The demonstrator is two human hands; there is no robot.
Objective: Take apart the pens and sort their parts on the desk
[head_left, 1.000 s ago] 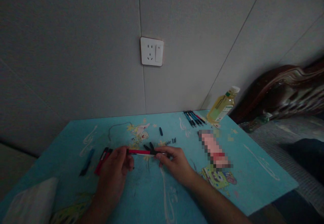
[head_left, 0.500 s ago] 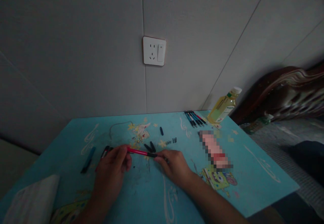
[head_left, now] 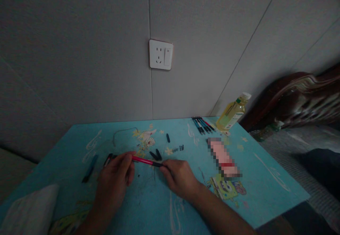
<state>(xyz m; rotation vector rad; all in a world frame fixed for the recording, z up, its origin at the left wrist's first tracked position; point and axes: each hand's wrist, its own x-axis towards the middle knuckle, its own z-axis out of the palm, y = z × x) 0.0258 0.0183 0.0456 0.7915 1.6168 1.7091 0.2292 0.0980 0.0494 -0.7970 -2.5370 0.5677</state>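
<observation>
A red pen point(head_left: 145, 160) with a black grip end is held level between both hands above the tabletop. My left hand point(head_left: 117, 174) is closed around its left part, thumb and forefinger pinching the red barrel. At the black end, my right hand point(head_left: 179, 174) pinches with thumb and fingers. Just behind the pen lie two short black pieces point(head_left: 156, 155), and a third black piece point(head_left: 168, 138) is farther back. Beside my left hand are a blue and black pen point(head_left: 90, 168) and a dark pen point(head_left: 108, 159), partly covered by the hand.
The blue table cover point(head_left: 148, 206) has cartoon prints. Several pens point(head_left: 203, 125) lie in a row at the back right, near a bottle of yellow liquid point(head_left: 233, 112). A blurred pink pack point(head_left: 223, 157) is at right, small black bits point(head_left: 181, 147) mid-table, a white packet point(head_left: 30, 210) front left.
My right hand has closed farther over the black end of the pen, covering more of its tip. The whole view has shifted slightly; the left hand keeps its grip.
</observation>
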